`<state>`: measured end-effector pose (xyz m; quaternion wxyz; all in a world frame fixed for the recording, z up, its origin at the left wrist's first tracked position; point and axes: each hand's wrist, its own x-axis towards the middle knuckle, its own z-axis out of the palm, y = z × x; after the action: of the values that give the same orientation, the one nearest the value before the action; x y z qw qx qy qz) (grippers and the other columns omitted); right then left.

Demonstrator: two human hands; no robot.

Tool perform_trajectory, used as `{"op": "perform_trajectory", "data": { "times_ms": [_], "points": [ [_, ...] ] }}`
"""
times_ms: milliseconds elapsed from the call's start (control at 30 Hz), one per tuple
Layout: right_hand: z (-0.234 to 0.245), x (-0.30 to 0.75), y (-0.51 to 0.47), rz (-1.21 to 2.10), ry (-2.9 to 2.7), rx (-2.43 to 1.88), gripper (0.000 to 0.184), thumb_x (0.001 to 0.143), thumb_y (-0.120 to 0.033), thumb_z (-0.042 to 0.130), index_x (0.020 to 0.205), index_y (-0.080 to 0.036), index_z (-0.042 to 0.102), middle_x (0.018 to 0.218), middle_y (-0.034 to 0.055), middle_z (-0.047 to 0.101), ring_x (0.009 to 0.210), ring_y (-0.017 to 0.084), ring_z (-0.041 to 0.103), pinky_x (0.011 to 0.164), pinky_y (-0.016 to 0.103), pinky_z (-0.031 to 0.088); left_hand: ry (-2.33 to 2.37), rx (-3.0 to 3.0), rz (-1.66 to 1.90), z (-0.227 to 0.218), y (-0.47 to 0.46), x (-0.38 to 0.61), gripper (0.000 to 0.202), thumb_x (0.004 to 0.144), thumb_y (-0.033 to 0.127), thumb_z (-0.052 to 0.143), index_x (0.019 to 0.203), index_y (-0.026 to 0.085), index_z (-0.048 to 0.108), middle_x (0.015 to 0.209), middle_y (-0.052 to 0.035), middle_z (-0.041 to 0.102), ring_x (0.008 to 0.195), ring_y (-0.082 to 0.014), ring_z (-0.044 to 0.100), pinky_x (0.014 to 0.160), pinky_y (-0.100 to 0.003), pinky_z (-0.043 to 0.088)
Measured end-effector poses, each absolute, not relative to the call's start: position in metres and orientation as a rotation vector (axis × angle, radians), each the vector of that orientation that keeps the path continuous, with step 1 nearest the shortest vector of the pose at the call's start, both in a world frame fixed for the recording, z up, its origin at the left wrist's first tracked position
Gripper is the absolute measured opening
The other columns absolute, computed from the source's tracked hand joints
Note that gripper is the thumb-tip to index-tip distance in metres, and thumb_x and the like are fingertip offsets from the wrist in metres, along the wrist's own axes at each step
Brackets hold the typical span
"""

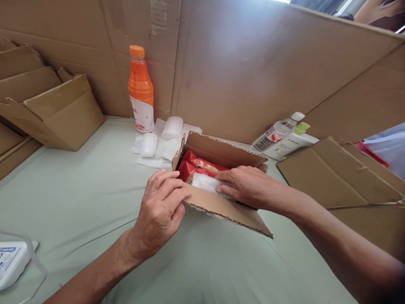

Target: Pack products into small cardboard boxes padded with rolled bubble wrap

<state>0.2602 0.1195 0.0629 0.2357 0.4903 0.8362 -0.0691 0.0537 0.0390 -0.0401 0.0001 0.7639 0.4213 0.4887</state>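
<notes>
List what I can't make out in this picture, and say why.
All in the head view:
Floor of the open box: covered by the red packets and other contents.
Right end of the white wrapped item: behind the right hand.
Rest of the white device: cut off by the left edge.
Fine print on the orange bottle: too small to read.

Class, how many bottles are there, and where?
3: an upright orange plastic bottle, left of the open brown cardboard box; a clear white-capped bottle and a white green-capped bottle, right of it. Others may be hidden.
</notes>
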Motion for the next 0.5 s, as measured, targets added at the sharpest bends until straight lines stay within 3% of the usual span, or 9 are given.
{"op": "perform_trajectory", "data": {
  "times_ms": [100,167,233,500],
  "points": [
    [0.062,0.260,0.120,-0.055,2.398,1.288,0.035,0.092,-0.024,0.058,0.126,-0.027,0.067,0.089,0.0047,0.077,0.082,0.026,0.070,0.064,0.030,0.039,1.321,2.373,1.531,-0.040,0.040,0.054,0.033,0.077,-0.008,0.056,0.097,0.017,0.064,0.098,-0.0054,0.068,0.118,-0.0272,0.058,0.108,-0.050,0.046],
    [0.057,0.263,0.120,-0.024,2.559,1.229,0.047,0.089,-0.021,0.061,0.135,-0.030,0.062,0.099,0.0037,0.078,0.086,0.026,0.070,0.070,0.031,0.043,1.317,2.364,1.524,-0.040,0.041,0.054,0.032,0.077,-0.008,0.056,0.096,0.017,0.064,0.098,-0.0054,0.068,0.118,-0.0267,0.058,0.109,-0.049,0.045],
    [0.050,0.263,0.122,-0.087,2.668,1.151,0.043,0.088,-0.019,0.060,0.129,-0.031,0.066,0.104,0.0027,0.078,0.088,0.025,0.071,0.072,0.030,0.046,1.318,2.362,1.524,-0.040,0.042,0.055,0.031,0.077,-0.007,0.056,0.095,0.017,0.065,0.097,-0.0053,0.068,0.118,-0.0261,0.058,0.110,-0.048,0.044],
    [0.049,0.250,0.125,-0.217,2.606,1.147,0.035,0.088,-0.011,0.057,0.116,-0.027,0.072,0.092,0.0024,0.078,0.082,0.023,0.071,0.065,0.027,0.042,1.358,2.356,1.526,-0.038,0.043,0.056,0.030,0.078,-0.006,0.055,0.096,0.016,0.065,0.097,-0.0060,0.068,0.117,-0.0267,0.058,0.107,-0.046,0.046]
  ]
}}
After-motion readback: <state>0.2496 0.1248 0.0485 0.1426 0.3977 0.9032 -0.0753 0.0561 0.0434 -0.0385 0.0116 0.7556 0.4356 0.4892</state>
